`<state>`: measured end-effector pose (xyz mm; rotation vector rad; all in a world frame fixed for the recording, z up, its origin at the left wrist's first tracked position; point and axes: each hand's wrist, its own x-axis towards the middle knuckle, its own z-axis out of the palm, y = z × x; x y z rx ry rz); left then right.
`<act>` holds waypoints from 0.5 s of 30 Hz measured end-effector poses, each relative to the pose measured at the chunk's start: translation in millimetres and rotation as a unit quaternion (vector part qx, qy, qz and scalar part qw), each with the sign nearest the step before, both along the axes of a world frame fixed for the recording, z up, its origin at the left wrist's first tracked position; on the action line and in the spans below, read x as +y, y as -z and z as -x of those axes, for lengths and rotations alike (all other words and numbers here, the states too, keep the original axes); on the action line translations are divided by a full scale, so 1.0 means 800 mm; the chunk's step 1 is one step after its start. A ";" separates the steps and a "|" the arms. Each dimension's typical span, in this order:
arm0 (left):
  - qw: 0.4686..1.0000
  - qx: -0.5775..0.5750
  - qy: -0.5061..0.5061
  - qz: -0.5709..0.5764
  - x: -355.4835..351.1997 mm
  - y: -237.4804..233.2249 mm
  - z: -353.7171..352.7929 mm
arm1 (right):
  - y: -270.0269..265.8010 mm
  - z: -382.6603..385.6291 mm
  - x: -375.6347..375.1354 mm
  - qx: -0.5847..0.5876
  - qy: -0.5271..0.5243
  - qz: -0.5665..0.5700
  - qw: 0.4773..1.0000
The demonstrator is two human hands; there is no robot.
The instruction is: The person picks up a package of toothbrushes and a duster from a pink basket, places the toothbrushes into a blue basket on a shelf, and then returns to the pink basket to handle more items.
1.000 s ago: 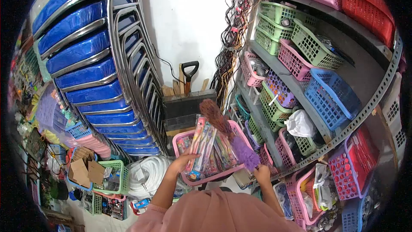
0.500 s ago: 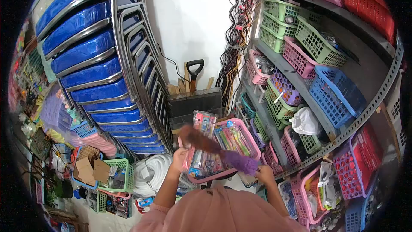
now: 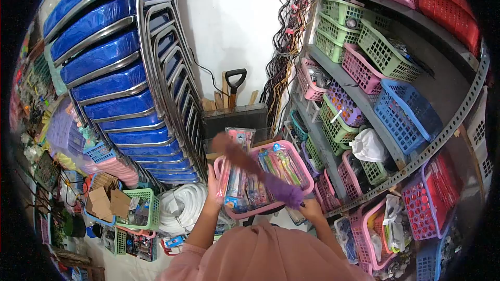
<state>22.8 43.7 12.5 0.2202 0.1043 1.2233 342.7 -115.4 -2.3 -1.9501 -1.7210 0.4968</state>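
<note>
My right hand (image 3: 311, 209) is closed round the handle end of a fluffy duster (image 3: 284, 188), purple near the hand and brown towards the tip. The duster slants up and left across a pink basket (image 3: 308, 164), its brown end blurred by motion. Packs of colourful toothbrush-like items (image 3: 284, 166) in clear plastic fill the basket, partly hidden under the duster. At the basket's left side, my left hand (image 3: 212, 186) grips the rim, with its fingers pointing upward along the outer wall.
Blue-seated metal chairs (image 3: 112, 78) rise in a tall stack at left. Grey shelves (image 3: 359, 91) with pastel baskets curve along the right. A coiled white hose (image 3: 179, 211) and a green basket (image 3: 151, 213) lie at lower left. A black-handled tool (image 3: 234, 80) leans against the wall.
My right hand and the purple part of the duster have moved slightly left and down. My left hand has shifted a little left and up along the basket's side.
</note>
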 end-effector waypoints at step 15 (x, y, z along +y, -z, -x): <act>0.999 -0.045 -0.003 0.021 0.002 0.013 0.002 | -0.015 0.002 -0.013 -0.018 0.038 0.052 0.998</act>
